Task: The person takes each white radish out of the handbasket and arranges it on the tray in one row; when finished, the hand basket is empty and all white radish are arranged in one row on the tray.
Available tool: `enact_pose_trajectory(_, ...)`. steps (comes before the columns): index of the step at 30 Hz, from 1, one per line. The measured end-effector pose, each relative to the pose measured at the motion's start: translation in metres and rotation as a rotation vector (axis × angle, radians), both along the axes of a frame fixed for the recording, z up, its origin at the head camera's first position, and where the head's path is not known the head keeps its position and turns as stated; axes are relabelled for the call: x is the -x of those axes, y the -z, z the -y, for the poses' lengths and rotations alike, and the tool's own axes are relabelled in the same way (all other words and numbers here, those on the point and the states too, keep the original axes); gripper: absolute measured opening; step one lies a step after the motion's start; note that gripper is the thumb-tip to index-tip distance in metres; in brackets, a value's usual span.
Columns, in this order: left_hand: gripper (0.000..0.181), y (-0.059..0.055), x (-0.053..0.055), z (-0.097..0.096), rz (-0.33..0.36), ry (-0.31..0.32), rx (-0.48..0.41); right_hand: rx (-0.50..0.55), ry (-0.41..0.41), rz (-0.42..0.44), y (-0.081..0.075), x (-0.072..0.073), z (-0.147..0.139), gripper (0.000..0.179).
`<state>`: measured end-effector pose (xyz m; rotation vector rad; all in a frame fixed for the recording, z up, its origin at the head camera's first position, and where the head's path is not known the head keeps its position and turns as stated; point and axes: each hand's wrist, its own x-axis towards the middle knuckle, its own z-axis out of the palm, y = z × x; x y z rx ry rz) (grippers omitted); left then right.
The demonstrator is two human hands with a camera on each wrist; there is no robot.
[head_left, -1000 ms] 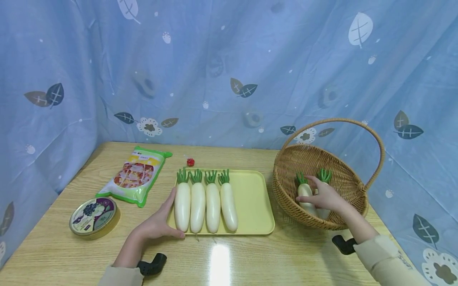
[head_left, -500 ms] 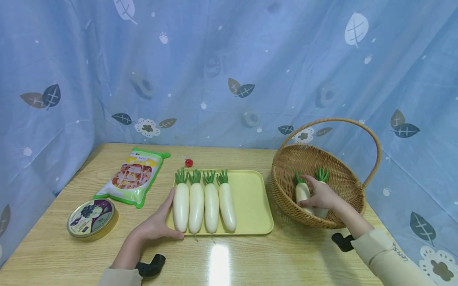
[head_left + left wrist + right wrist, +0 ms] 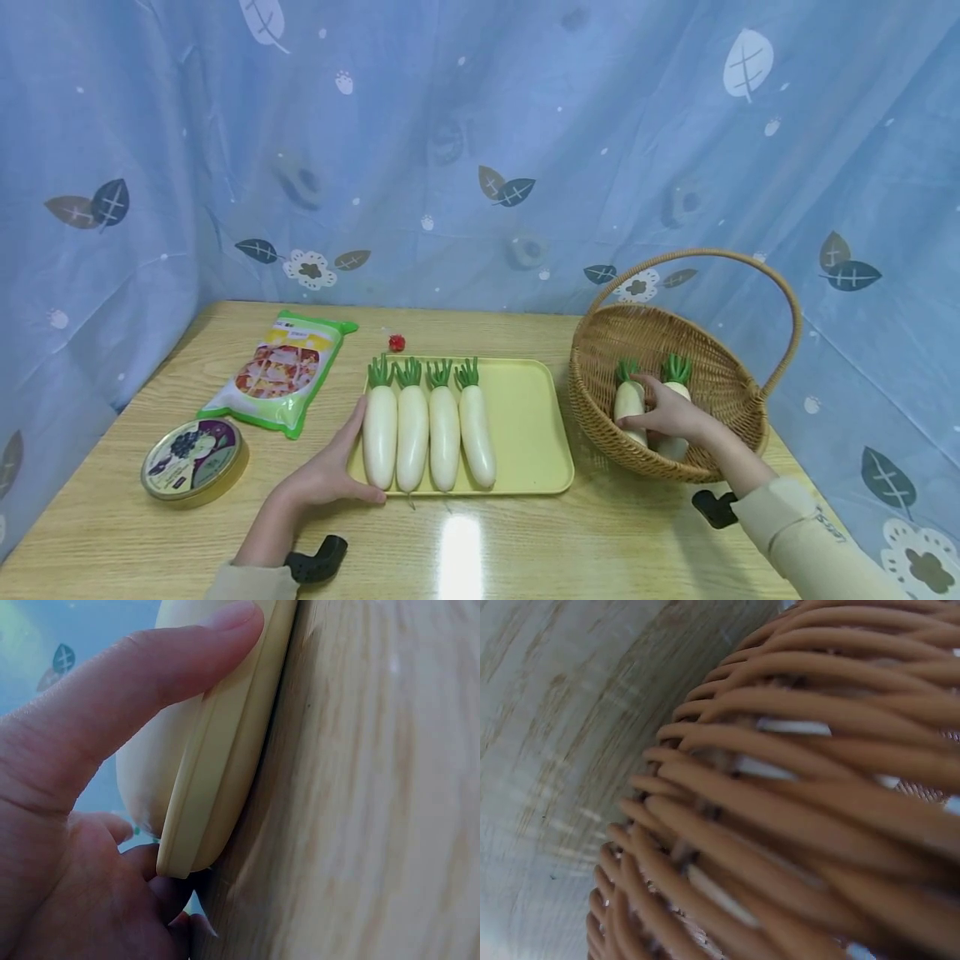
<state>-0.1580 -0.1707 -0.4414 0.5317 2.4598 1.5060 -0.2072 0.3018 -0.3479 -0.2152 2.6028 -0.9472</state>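
In the head view my left hand [image 3: 330, 471] holds the front left corner of a pale yellow tray [image 3: 528, 433]. The left wrist view shows the thumb lying over the tray's rim [image 3: 199, 802], with the other fingers behind the corner. Several white radishes [image 3: 412, 437] with green tops lie side by side on the tray. My right hand [image 3: 675, 414] reaches into a wicker basket [image 3: 611, 446] and grips the left white radish [image 3: 630, 400] there. Beside it lies another white radish [image 3: 673, 448], partly hidden by the hand. Only basket weave [image 3: 780, 780] and tabletop show in the right wrist view.
On the left are a green-edged food packet [image 3: 281, 371] and a round tin [image 3: 193, 460]. A small red object [image 3: 397, 342] lies behind the tray. The basket's tall handle [image 3: 787, 304] arches above its opening. A blue patterned curtain [image 3: 420, 125] hangs behind the table.
My right hand and the radish it grips have shifted slightly left inside the basket, and more of the other radish shows. The left hand and tray stay in place.
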Motion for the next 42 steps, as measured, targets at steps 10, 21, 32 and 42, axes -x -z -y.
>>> enact_pose_trajectory(10,0.136,-0.001,-0.001,-0.001,0.021,-0.009,-0.013,0.107,0.020,0.058,0.001,0.001,0.002,0.080)
enact_pose_trajectory(21,0.136,0.000,0.000,-0.001,0.026,-0.003,-0.015,0.198,0.043,0.129,-0.003,-0.003,-0.002,0.075)
enact_pose_trajectory(32,0.137,0.002,0.001,0.001,0.017,-0.005,-0.005,0.256,0.128,0.054,-0.020,-0.009,-0.005,0.082)
enact_pose_trajectory(42,0.135,0.001,0.001,0.002,0.009,0.005,0.012,0.319,0.181,-0.021,-0.036,-0.016,-0.003,0.081)
